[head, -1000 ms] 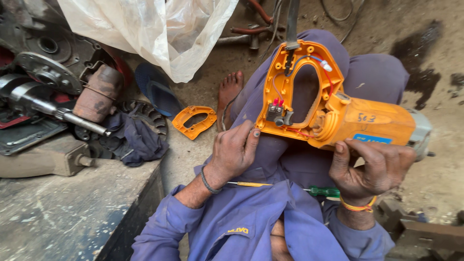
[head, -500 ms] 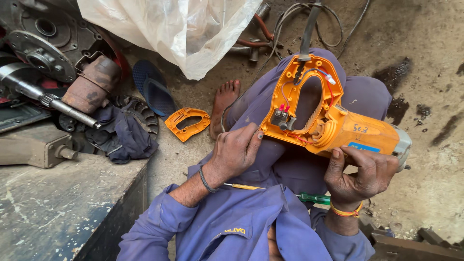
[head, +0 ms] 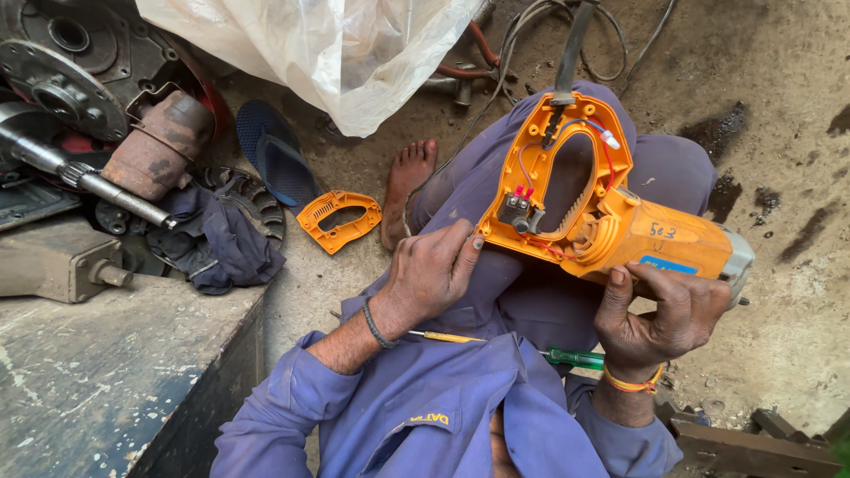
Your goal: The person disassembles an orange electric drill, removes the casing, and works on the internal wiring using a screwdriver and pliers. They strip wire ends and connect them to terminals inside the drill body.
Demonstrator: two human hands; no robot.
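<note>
Two hands on our opened orange power tool (head: pixel 611 221) across the lap: right hand (head: pixel 664 310) clasps its rigid, probably heavy motor body, left hand (head: pixel 434 270) fingertips steady the handle shell, avoiding fragile exposed wires

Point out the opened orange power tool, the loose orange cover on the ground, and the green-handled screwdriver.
orange power tool (head: pixel 660 239), head view: on the side of its motor body.
orange cover (head: pixel 339 220), head view: on its lower rim.
green-handled screwdriver (head: pixel 575 358), head view: on the green handle, lying across the lap.
</note>
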